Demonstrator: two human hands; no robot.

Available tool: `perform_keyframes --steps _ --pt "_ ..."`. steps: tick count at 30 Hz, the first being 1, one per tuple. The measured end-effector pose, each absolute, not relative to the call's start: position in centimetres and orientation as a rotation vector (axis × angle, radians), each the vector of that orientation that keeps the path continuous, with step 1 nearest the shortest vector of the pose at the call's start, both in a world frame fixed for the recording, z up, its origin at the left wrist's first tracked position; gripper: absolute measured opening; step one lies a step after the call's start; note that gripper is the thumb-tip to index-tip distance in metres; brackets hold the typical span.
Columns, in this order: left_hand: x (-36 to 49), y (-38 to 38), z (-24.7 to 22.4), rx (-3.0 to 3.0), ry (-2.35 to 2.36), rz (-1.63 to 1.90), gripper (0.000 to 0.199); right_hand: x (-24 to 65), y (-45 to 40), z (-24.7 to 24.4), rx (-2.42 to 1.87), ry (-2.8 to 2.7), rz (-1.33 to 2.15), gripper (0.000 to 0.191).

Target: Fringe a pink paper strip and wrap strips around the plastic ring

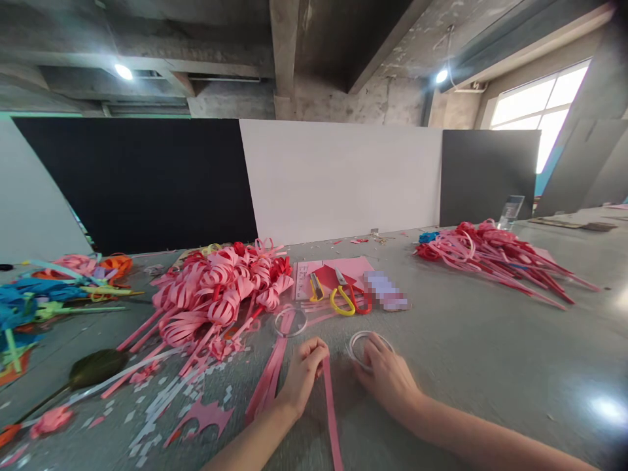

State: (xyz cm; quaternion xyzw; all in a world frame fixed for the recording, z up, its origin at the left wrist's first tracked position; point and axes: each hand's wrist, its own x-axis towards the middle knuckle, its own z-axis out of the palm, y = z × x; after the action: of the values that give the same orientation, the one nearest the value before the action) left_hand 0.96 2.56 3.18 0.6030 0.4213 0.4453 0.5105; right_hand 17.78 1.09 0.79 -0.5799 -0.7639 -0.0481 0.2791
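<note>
My left hand (305, 374) is closed in a pinch on a pink paper strip (331, 412), which hangs down toward the table's near edge. The fingers of my right hand (392, 379) are curled over a roll of tape (352, 345), a thin whitish ring; its near part is hidden by the hand. A second tape roll (290, 335) lies beyond my left hand, on the end of a bundle of pink strips (269, 379). Scissors with yellow and red handles (342, 301) and a yellow cutter (316, 288) rest farther back on pink paper sheets (360, 267).
A pile of pink paper flowers (220, 284) spreads to the left, with white scraps (147, 425) before it. Multicoloured paper pieces (39, 301) lie far left. More pink and red strips (495, 255) are at the back right. A blurred-out phone-like object (386, 290) lies beside the scissors.
</note>
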Motion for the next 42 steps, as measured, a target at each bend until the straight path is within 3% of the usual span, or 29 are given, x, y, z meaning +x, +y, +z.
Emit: perform_keyframes --steps 9,17,26,31,39,42 --pt "1.3 2.8 3.0 1.555 1.100 1.006 0.019 17.8 1.2 0.8 -1.537 -2.110 -0.216 0.007" --pt "1.3 3.2 2.1 1.797 1.131 0.976 0.021 17.8 1.2 0.9 -1.615 -2.123 -0.064 0.005" --pt "1.4 3.1 2.5 1.840 1.155 0.955 0.021 17.9 1.5 1.0 -1.594 -2.065 -0.075 0.022" --pt "1.3 2.8 3.0 1.837 1.150 0.921 0.022 17.7 1.0 1.4 -1.696 -2.072 -0.043 0.010" --pt "1.3 2.6 3.3 1.928 1.122 0.893 0.021 17.5 1.2 1.4 -1.706 -2.125 -0.065 0.023" --pt "1.3 2.6 3.2 1.919 1.096 0.891 0.022 17.5 1.3 1.2 -1.671 -2.091 -0.073 0.017"
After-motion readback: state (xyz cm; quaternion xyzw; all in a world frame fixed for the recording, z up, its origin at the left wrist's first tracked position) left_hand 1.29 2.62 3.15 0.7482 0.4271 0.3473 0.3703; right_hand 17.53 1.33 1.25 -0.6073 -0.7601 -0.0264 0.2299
